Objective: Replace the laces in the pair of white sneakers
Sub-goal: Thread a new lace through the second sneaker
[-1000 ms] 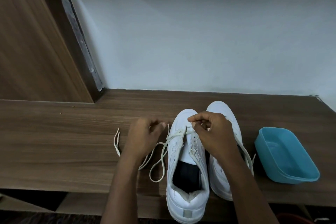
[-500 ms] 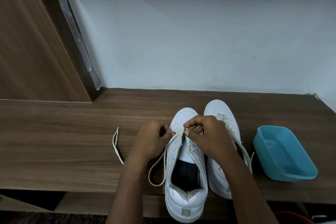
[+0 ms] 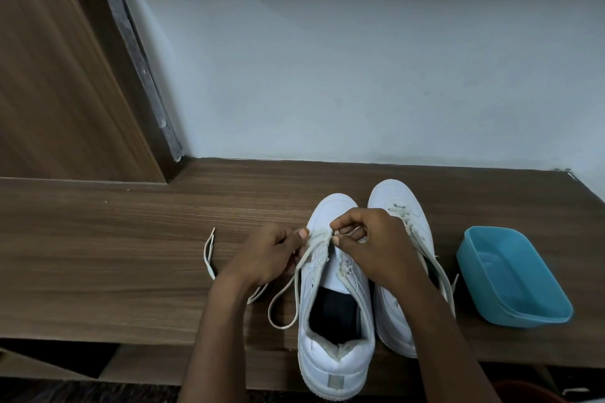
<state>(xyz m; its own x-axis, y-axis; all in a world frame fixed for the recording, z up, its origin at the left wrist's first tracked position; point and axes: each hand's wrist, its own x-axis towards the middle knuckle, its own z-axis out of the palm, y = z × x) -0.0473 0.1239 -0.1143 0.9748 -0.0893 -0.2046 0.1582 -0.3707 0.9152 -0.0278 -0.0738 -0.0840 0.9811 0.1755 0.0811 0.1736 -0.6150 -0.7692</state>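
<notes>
Two white sneakers stand side by side on the wooden shelf (image 3: 131, 265), toes toward the wall. The left sneaker (image 3: 334, 357) is nearer me, its heel over the shelf's front edge. My left hand (image 3: 268, 255) and my right hand (image 3: 370, 245) both pinch an off-white lace (image 3: 296, 278) at the lowest eyelets of that sneaker. The lace loops down beside the shoe, and its two tips lie further left. The right sneaker (image 3: 396, 196) is laced, and my right forearm covers most of it.
A blue plastic tub (image 3: 510, 275) sits at the right of the shelf, close to the right sneaker. A wooden panel (image 3: 59, 75) rises at the left, and a pale wall stands behind the shelf.
My left hand has moved right to the sneaker's toe and now pinches the lace close to my right hand. The slack lace has been drawn in toward the shoe.
</notes>
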